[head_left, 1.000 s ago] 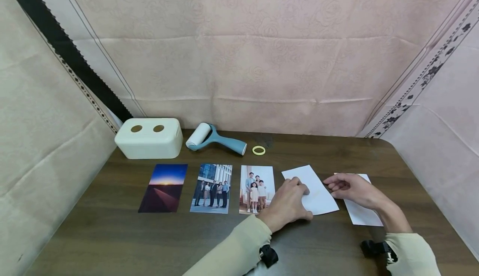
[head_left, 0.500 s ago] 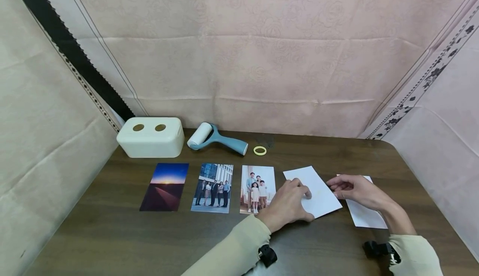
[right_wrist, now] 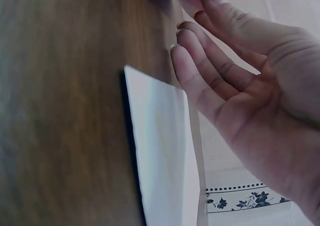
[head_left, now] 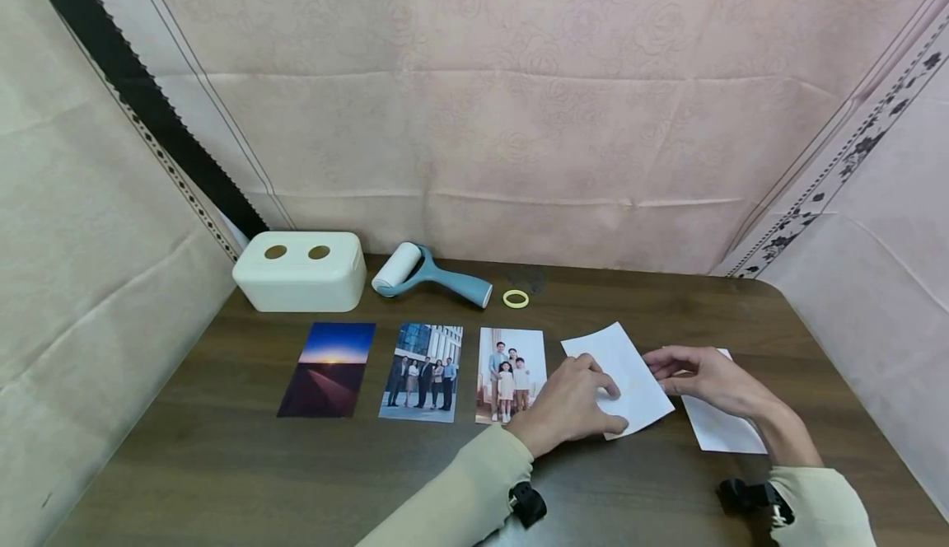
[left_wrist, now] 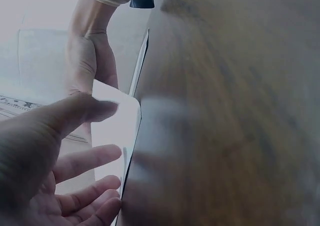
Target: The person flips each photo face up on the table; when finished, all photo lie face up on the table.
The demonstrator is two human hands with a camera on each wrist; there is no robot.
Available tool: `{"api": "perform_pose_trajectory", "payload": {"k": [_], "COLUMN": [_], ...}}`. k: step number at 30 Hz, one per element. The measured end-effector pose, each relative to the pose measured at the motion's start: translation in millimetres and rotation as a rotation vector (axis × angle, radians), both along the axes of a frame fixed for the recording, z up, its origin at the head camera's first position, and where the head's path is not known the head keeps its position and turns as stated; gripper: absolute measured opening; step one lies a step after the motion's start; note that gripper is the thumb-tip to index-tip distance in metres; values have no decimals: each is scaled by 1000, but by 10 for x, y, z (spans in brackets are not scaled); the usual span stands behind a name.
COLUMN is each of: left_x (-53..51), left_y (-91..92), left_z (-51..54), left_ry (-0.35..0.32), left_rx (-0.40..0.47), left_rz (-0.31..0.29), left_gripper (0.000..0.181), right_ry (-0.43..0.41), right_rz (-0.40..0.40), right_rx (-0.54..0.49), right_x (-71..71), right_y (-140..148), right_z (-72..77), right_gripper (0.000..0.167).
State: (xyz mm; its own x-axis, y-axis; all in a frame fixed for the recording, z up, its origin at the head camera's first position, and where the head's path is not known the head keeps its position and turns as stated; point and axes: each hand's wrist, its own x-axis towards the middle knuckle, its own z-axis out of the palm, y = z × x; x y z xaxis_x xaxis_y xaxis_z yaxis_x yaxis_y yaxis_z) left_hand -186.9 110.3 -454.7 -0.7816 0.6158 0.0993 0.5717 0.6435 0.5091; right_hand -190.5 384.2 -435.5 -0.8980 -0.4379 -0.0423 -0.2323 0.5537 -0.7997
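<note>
A white sheet (head_left: 633, 378) sits tilted and slightly bent at the centre right. My left hand (head_left: 567, 409) grips its left part, with the thumb at the near corner and the fingers farther up. At its right edge, my right hand (head_left: 712, 384) pinches with thumb and fingertips, though the contact is partly hidden. In the left wrist view the bent sheet (left_wrist: 112, 131) stands between my left hand (left_wrist: 47, 151) and the right hand (left_wrist: 87, 56). Another white sheet (head_left: 722, 427) lies partly under my right hand; the right wrist view shows a white sheet (right_wrist: 162, 146) beside my right hand (right_wrist: 265, 101).
Left of the hands lie a family photo (head_left: 510, 370), a group photo (head_left: 423, 374) and a sunset photo (head_left: 329, 370). Behind them stand a white box (head_left: 300, 283) with two holes, a blue-handled roller (head_left: 445, 282) and a yellow ring (head_left: 516, 299). Cloth (head_left: 474, 119) hangs behind the table.
The held sheet has bent and shifted a little: its far corner is higher in view and its near corner lower, by my left thumb. Both hands have barely moved.
</note>
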Motion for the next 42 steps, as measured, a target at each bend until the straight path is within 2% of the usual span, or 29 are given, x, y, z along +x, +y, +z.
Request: {"api": "perform_pose_trajectory", "payload": {"k": [6, 11, 14, 19, 25, 30, 35, 39, 42], "left_x": [-85, -142, -155, -153, -145, -152, -159, -154, -145], "left_y": [-37, -60, -57, -46, -43, -46, -43, -35, -36], "left_z": [-36, -67, -75, -70, -64, -60, -68, -48, 5], "left_ry": [-67, -149, -206, -288, -349, -377, -376, -375, -406], "left_rx": [128, 284, 346, 393, 444, 500, 541, 578, 601], "left_rz": [-6, 40, 79, 154, 220, 227, 207, 213, 243], "left_gripper": [20, 21, 24, 31, 39, 42, 32, 23, 20], "right_ry": [22, 1, -32, -64, -35, -17, -11, -1, -4], "right_rz": [19, 42, 56, 69, 78, 70, 61, 11, -34], "right_rx": [-26, -81, -114, -140, -110, -95, -90, -109, -144], "right_x": [16, 10, 8, 6, -3, -13, -8, -14, -20], "right_y": [-31, -69, -107, -196, -310, -376, -405, -442, -475], "right_z": [6, -15, -3, 21, 17, 11, 7, -18, -47], "right_gripper": [41, 44, 47, 50, 50, 49, 49, 39, 30]}}
